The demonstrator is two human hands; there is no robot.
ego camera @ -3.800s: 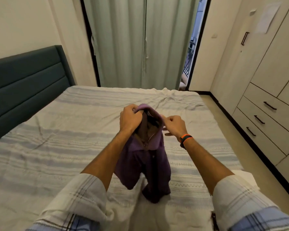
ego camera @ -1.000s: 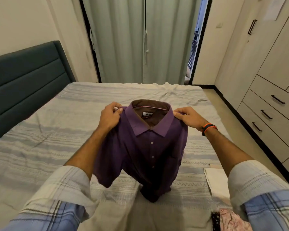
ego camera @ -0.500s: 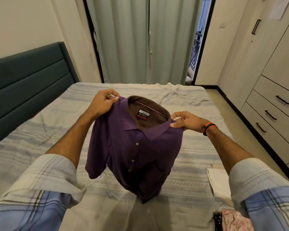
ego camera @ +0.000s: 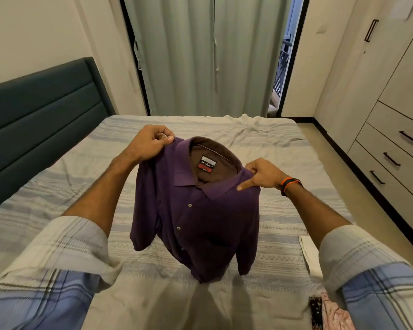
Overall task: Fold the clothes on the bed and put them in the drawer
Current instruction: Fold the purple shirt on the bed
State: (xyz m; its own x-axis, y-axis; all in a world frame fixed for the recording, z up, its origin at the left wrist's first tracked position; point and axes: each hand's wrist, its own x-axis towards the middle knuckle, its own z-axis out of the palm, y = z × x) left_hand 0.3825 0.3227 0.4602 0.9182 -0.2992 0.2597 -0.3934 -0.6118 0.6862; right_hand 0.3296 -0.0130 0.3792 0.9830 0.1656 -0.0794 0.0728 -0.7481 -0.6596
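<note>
A purple polo shirt (ego camera: 200,217) hangs in the air over the bed (ego camera: 284,148), buttons facing me, collar label showing. My left hand (ego camera: 148,144) pinches its left shoulder, raised higher. My right hand (ego camera: 262,173) pinches the right shoulder, lower, so the shirt tilts. Its hem hangs just above the striped bedsheet. The drawers (ego camera: 391,160) with black handles stand shut in the wardrobe on the right.
A folded white cloth (ego camera: 309,254) lies at the bed's right edge, and a pink patterned garment (ego camera: 332,315) sits at the bottom right. A dark green headboard (ego camera: 41,110) runs along the left. Curtains (ego camera: 200,55) hang behind the bed.
The bunched shirt has been opened out and is now held by both shoulders. Over the last second my left hand rose and the shirt tilted and lifted slightly.
</note>
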